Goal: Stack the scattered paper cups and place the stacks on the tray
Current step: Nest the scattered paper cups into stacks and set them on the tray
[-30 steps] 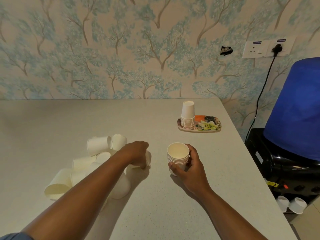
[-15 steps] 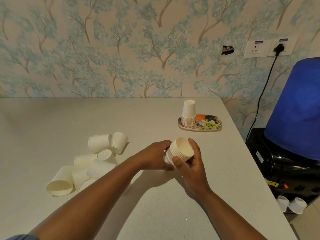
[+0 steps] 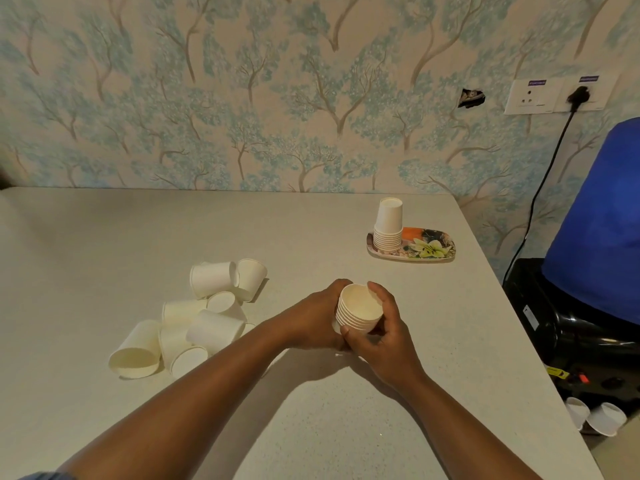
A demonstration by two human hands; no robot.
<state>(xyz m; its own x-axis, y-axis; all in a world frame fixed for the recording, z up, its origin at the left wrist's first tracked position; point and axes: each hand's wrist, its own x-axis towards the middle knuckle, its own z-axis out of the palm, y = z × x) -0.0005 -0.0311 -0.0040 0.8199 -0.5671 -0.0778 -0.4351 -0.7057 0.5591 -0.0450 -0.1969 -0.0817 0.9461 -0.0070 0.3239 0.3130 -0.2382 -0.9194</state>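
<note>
Bare table lies between the hands and the right edge. Both hands, left and right, clasp the stack.

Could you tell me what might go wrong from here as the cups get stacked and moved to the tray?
1. The stack in hand is tilted, held between the left hand and right hand; loosely nested cups could slide out.
2. The stack on the tray fills the left end of the tray; a careless placement could topple it.
3. The loose cups lie on their sides and may roll when one is pulled out.
</note>
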